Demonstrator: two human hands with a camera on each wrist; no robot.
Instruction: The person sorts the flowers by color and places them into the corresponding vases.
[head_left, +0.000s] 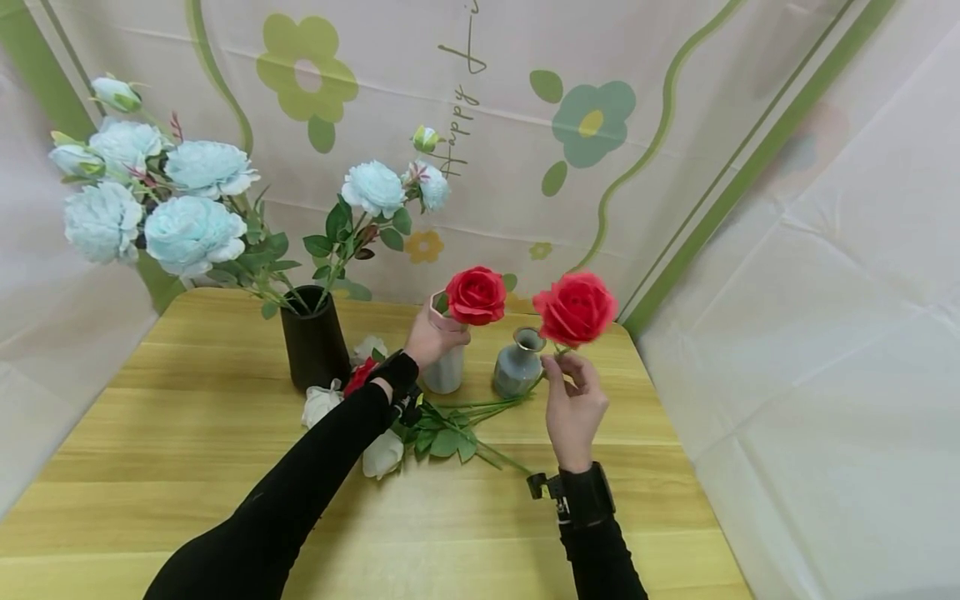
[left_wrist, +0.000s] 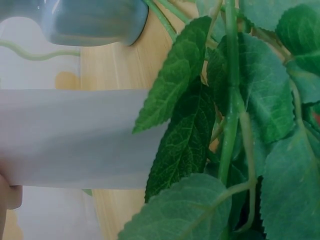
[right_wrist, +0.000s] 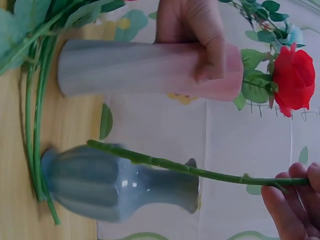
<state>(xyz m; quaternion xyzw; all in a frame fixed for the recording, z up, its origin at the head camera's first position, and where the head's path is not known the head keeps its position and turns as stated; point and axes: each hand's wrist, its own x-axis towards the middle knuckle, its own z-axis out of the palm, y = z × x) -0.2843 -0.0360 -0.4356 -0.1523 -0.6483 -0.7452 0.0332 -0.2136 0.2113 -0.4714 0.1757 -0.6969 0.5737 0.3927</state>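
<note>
My left hand grips the upper part of a pink-and-grey vase, which stands on the table. One red rose is in that vase, its bloom and leaves above the rim. With thumb and fingers my right hand pinches the stem of another red rose. The bare lower end of this stem overlaps the small blue-grey vase in the right wrist view. Close to the left wrist, cut stems with green leaves lie on the table, along with white roses and a red rose.
A tall black vase with pale blue flowers stands at the left on the wooden table. Behind the table hangs a printed curtain, with a white sheet at the right.
</note>
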